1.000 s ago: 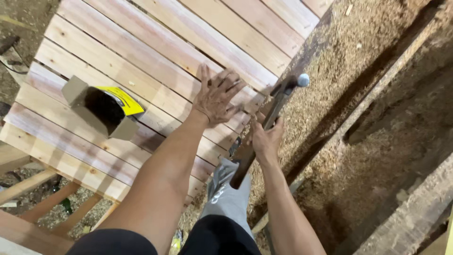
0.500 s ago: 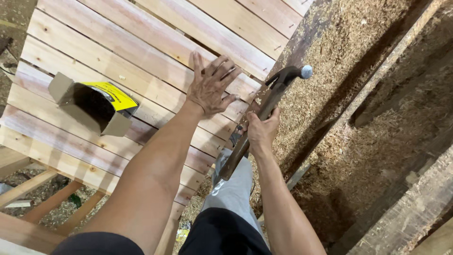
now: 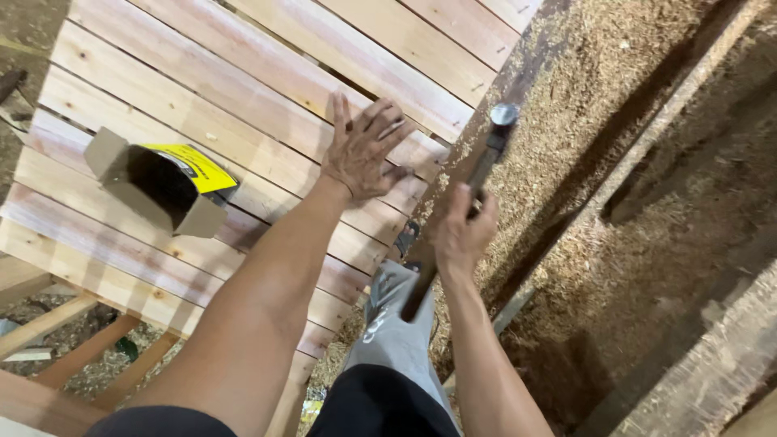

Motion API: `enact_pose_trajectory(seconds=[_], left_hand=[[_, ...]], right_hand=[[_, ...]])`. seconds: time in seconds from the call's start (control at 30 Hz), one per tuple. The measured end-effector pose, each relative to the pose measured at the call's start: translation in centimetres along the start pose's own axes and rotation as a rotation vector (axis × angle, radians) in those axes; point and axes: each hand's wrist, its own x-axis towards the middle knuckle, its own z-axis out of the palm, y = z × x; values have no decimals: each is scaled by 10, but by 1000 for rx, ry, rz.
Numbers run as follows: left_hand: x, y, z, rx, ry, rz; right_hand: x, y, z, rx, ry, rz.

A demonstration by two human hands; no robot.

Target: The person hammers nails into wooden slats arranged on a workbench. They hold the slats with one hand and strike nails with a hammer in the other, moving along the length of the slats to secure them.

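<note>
I'm seeing the left hand (image 3: 362, 151) lying spread on the slats (image 3: 243, 89); the right hand (image 3: 461, 231) is gripping the hammer (image 3: 486, 158), head apparently beyond the slats' edge.

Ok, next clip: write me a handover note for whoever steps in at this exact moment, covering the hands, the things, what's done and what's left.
Left hand: open, fingers spread, palm flat on the pale wooden slat panel near its right edge.
Right hand: closed round the dark wooden handle of the metal-headed hammer, head up by the panel's edge.
Open cardboard box with a yellow label: lies on the slats, left of the left hand.
Done: slats sit in rows on the frame; whether they are all nailed cannot be told.
Left: probably hammering along the right edge; sawdust-covered ground lies beside it.
</note>
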Motion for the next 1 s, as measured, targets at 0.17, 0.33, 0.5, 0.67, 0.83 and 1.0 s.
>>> enact_pose_trajectory(seconds=[0.17, 0.33, 0.5, 0.67, 0.83, 1.0], left_hand=[[-1, -1, -3, 2, 46, 8], [0, -1, -2, -13, -34, -28], [3, -1, 7, -27, 58, -13], [2, -2, 2, 8, 3, -42], [7, -3, -6, 22, -92, -85], [5, 1, -7, 36, -92, -75]], right_hand=[[-11, 8, -43, -218, -48, -212], [-25, 6, -55, -313, -233, -309], [-38, 18, -52, -204, -101, -608], [-30, 21, -40, -363, -193, -480], [-32, 15, -40, -297, -112, -510], [-39, 20, -47, -269, -90, -737]])
